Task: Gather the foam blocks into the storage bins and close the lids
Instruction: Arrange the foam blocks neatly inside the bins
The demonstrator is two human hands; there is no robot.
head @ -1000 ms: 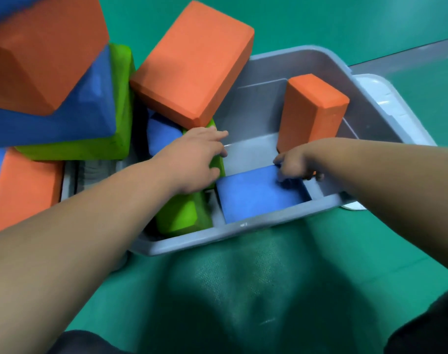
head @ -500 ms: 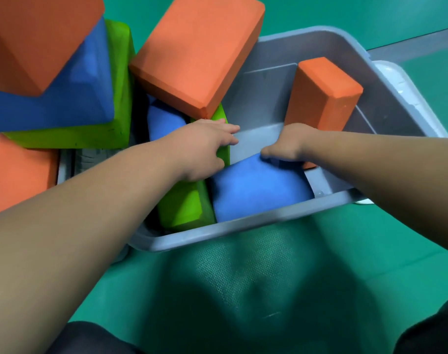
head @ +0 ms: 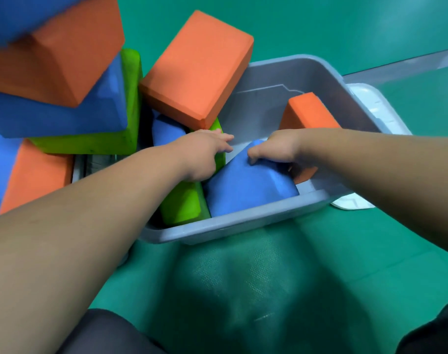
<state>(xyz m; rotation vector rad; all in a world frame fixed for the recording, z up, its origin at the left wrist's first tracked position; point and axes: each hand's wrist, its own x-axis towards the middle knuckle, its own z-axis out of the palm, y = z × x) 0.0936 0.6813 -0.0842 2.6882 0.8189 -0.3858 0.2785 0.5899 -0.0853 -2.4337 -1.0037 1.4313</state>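
The blue block [head: 245, 185] sits tilted in the near right part of the grey bin [head: 243, 223], its lower edge against the near wall and its upper edge raised. Your right hand [head: 274, 149] grips that raised edge, fingers curled down over it. Your left hand [head: 200, 154] rests on the green block [head: 184, 203], which stands just beside the blue block on its left; the fingers lie stretched out, holding nothing.

Behind your right wrist a small orange block [head: 309, 113] stands upright by the bin's far right wall. A large orange block [head: 197, 67] leans over the bin's far left corner, with a second blue block [head: 166, 130] partly hidden beneath it.

To the left is a loose pile: a top orange block [head: 59, 54] on a wide blue block [head: 64, 116], a flat green block [head: 131, 98] and a low orange block [head: 36, 175]. A white lid [head: 371, 103] lies on the green floor [head: 345, 251], against the bin's right side.
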